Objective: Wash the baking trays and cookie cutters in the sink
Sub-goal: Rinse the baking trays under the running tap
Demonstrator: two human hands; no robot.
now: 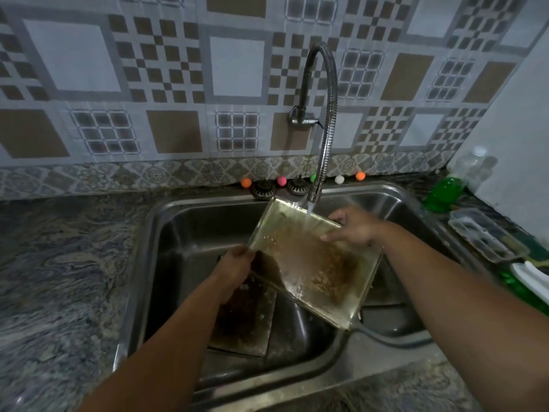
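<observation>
left hand (236, 264) gripping tray (315, 263) edge, right hand (353, 227) fingers on rim

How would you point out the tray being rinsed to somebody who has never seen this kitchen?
Start at the steel sink set in the marbled counter and follow the bendy tap down to its stream. The water lands on a tilted rectangular baking tray, held by the left hand and right hand. Unlike the darker tray lying flat in the basin below, it is raised, wet and crusted with brown crumbs.
</observation>
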